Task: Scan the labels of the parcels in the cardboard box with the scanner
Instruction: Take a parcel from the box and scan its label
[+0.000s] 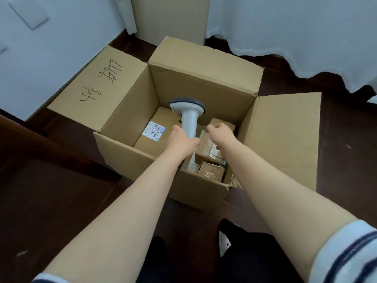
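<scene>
An open cardboard box (130,117) stands on the dark floor, its flaps spread out. Inside lie several brown parcels. The largest parcel (161,123) sits at the left and bears a white barcode label (154,130). My left hand (183,139) is shut on the handle of a white scanner (188,113), whose grey-topped head points down into the box. My right hand (221,135) hovers over the smaller parcels (210,170) at the right, fingers curled; whether it grips anything is hidden.
The left flap (98,80) carries handwritten marks. A white wall stands at the left and a white curtain (306,33) hangs at the back right. A pale upright panel (171,17) rises behind the box. My dark-clothed legs (244,252) are at the bottom.
</scene>
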